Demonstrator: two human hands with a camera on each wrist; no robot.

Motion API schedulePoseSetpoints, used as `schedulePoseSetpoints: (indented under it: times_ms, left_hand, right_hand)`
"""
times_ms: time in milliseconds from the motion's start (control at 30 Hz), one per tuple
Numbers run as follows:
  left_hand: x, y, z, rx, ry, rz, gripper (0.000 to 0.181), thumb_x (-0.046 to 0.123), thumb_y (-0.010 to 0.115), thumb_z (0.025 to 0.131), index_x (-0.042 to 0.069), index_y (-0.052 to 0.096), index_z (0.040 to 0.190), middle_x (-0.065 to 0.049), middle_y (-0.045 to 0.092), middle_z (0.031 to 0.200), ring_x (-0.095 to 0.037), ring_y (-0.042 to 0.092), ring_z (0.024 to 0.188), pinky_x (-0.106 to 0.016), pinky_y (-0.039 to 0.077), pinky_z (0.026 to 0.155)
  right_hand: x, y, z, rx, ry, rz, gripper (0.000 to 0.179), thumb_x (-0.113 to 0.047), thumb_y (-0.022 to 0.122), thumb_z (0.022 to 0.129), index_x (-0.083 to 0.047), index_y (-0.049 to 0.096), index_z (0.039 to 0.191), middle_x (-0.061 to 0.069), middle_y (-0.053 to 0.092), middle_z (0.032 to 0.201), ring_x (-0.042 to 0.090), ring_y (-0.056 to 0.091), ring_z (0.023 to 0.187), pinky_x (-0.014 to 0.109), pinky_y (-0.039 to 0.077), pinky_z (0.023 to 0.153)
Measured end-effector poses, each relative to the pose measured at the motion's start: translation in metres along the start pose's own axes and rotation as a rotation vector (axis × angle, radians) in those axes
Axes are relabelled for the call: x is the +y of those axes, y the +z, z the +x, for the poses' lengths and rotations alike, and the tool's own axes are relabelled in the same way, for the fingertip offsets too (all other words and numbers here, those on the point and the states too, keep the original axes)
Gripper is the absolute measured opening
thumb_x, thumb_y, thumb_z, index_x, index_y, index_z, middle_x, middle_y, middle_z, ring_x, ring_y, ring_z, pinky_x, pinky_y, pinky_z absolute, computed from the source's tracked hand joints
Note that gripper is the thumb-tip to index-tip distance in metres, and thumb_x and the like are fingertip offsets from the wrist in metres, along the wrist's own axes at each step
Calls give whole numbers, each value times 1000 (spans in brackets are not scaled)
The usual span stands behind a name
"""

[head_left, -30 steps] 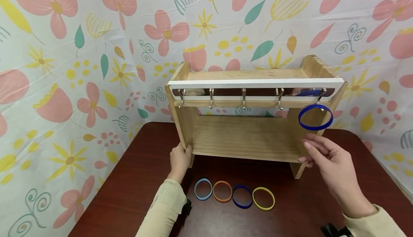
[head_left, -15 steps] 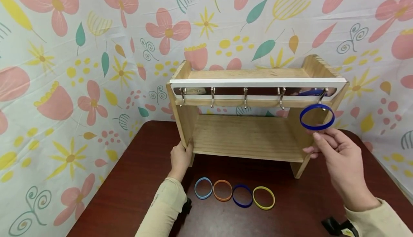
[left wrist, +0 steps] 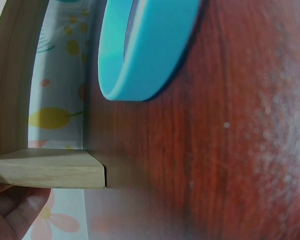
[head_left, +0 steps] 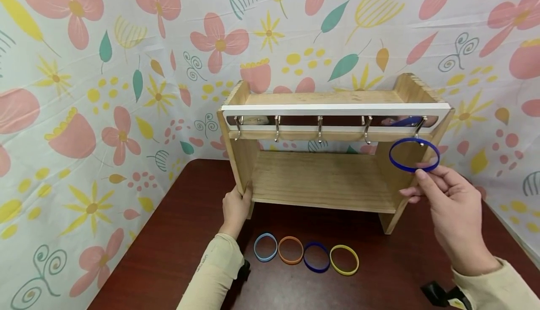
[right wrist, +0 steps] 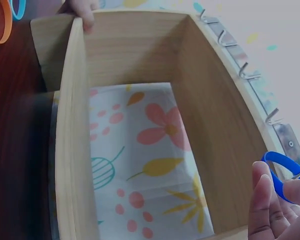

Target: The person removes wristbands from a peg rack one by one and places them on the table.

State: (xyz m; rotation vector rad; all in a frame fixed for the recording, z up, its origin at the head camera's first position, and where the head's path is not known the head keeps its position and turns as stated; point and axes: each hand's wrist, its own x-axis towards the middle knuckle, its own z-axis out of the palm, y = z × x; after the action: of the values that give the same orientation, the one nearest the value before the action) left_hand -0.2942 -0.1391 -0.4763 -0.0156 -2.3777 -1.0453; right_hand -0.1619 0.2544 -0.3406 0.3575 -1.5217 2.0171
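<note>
On the right-end hook of a wooden rack hangs a dark blue silicone wristband. My right hand pinches the wristband's lower edge between thumb and fingers; the right wrist view shows the blue loop between them, beside the hook rail. My left hand grips the lower front edge of the rack's left side panel. In the left wrist view, its fingers show partly behind the wood. The rest of that hand lies outside that view.
In front of the rack, light blue, orange, dark blue and yellow wristbands lie in a row on the dark red table. The other hooks carry nothing. A floral curtain hangs behind.
My right hand has shifted slightly right and up and now pinches the hanging wristband, which has stretched wider and tilted a little. The left hand has stayed on the rack.
</note>
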Motion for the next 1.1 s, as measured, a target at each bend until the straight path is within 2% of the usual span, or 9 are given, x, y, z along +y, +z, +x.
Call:
schedulePoseSetpoints:
  times_ms: [767,967,1100]
  left_hand:
    - [1,0,-2,-12,-19,14,35,39,57,99,8,68,87,-5,62,58,-16,57,45,-31,46,42]
    - [2,0,-2,-23,-34,0,35,39,57,99,9,67,85,-2,58,53,-15,56,44,-31,46,41]
    - [2,0,-2,-19,-23,-6,36,40,56,99,9,68,87,-4,62,57,-15,57,45,-30,46,41]
  right_hand:
    - [-6,0,-3,23,-33,47,26,9,54,94,23,52,116,16,72,92,23,69,61,25,53,52]
    - [-7,-1,-8,-13,-41,70,26,10,50,95,23,50,117,16,72,95,23,69,60,25,52,53]
    - [-7,-1,-11,-18,-40,34,25,10,51,95,22,52,117,15,71,100,22,69,60,24,52,53]
